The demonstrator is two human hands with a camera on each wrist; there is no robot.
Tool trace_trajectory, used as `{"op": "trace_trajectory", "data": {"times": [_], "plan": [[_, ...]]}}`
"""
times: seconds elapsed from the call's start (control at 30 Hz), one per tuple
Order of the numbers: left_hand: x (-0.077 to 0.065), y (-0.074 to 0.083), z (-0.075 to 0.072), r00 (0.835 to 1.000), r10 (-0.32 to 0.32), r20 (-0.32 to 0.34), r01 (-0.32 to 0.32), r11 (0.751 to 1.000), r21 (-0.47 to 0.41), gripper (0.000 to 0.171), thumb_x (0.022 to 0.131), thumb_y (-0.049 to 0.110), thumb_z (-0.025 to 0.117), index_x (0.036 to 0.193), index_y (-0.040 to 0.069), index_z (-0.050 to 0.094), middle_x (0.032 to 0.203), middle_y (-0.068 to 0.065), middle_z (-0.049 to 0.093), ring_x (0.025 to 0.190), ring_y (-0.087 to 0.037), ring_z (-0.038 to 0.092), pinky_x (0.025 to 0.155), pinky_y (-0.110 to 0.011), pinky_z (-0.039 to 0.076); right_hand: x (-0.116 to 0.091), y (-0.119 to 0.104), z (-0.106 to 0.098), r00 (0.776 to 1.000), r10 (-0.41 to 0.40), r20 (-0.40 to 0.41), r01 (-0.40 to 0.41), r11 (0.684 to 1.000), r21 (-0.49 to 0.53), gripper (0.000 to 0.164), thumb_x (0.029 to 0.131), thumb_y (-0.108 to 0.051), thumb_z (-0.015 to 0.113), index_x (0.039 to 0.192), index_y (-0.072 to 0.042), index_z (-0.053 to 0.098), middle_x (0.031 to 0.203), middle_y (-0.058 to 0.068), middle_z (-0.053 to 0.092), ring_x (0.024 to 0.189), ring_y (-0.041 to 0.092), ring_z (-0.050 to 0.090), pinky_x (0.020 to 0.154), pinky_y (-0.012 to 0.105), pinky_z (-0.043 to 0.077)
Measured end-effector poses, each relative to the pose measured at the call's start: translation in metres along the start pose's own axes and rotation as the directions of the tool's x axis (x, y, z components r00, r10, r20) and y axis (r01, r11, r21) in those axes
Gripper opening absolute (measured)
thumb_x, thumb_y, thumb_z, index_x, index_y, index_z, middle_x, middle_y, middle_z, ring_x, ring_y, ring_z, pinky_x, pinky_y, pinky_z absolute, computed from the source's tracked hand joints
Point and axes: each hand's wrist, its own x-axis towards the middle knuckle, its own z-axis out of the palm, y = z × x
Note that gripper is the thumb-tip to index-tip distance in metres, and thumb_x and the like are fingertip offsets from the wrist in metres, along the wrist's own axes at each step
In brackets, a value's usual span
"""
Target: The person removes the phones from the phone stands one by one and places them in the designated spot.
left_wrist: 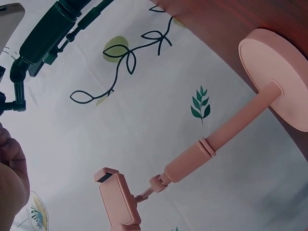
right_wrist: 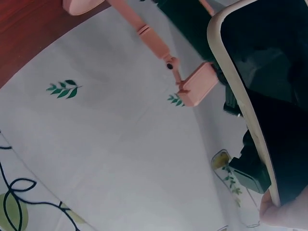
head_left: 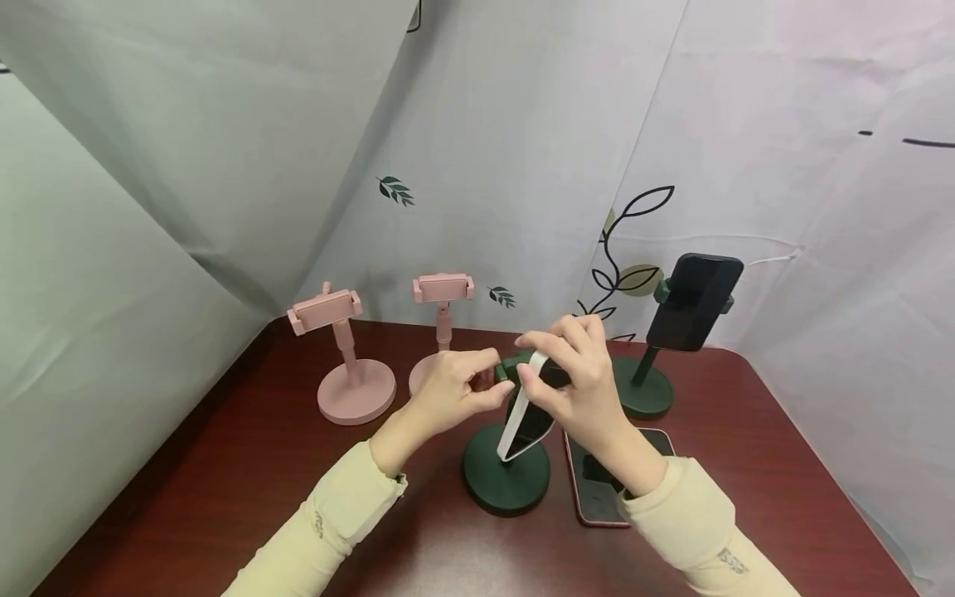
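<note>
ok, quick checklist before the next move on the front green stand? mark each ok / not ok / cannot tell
1. Right hand has the white-edged phone: ok, pinched by its edge.
2. Left hand at the green clamp: ok, thumb and fingers on one end.
3. Front stand's base flat on the table: ok.
4. White-edged phone fully seated in the clamp: cannot tell, contact is partly hidden.
5. Flat phone clear of that base: ok, a gap shows between them.
6. Black phone held in the rear green stand: ok, upright and tilted.
</note>
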Motion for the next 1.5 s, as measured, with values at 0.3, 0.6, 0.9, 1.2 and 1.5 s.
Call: {"op": "trace_trajectory", "data": {"times": [0.3,0.6,0.9,1.2,1.5], "plan": [[0.0,0.0,0.0,1.0,0.0,0.0,0.0,1.0,-0.008,0.023,0.081,0.017,0.063,0.068,0.011,0.045,0.054,0.002,0.047,0.05,-0.002,0.041,0.047,-0.011,0.028,0.0,-0.002,0.005,1.0,-0.004,-0.016,0.004,1.0,-0.005,0.036,0.094,-0.036,0.052,0.087,-0.005,0.068,0.075,0.008,0.05,0.077,0.028,0.039,0.072,0.039,0.032],[0.001,0.002,0.002,1.0,-0.007,-0.025,0.008,0.999,0.039,0.01,0.079,0.015,0.064,0.076,0.008,0.057,0.056,0.001,0.048,0.051,-0.006,0.041,0.048,-0.014,0.03,0.001,-0.003,0.007,1.0,-0.014,-0.015,0.013,1.0,-0.017,0.037,0.095,-0.037,0.051,0.087,-0.004,0.068,0.076,0.009,0.051,0.078,0.029,0.039,0.073,0.04,0.034],[-0.002,0.007,0.009,0.994,-0.083,-0.069,0.075,0.991,-0.114,0.012,0.077,0.011,0.063,0.085,0.001,0.063,0.121,-0.015,0.062,0.127,-0.028,0.05,0.097,-0.037,0.048,0.001,-0.004,0.007,1.0,-0.02,0.006,0.021,1.0,-0.021,0.037,0.095,-0.036,0.051,0.086,-0.004,0.067,0.077,0.008,0.05,0.077,0.028,0.038,0.073,0.04,0.033],[-0.001,0.006,0.013,0.96,-0.258,0.108,0.277,0.932,-0.234,0.028,0.09,0.025,0.048,0.105,0.004,0.058,0.112,-0.012,0.066,0.069,-0.013,0.05,0.059,-0.022,0.041,0.004,-0.005,0.007,1.0,0.003,0.026,-0.002,0.999,-0.053,0.043,0.096,-0.041,0.046,0.082,-0.003,0.062,0.078,0.008,0.051,0.08,0.028,0.039,0.072,0.039,0.034],[-0.004,0.009,0.025,0.956,-0.292,-0.039,0.273,0.927,-0.257,0.038,0.092,0.04,0.049,0.089,0.003,0.055,0.087,-0.013,0.068,0.064,-0.006,0.044,0.055,-0.02,0.039,0.003,-0.006,0.006,0.998,0.061,0.019,-0.061,0.998,0.004,0.047,0.096,-0.043,0.046,0.08,-0.001,0.059,0.08,0.009,0.052,0.08,0.027,0.038,0.072,0.037,0.032]]}}
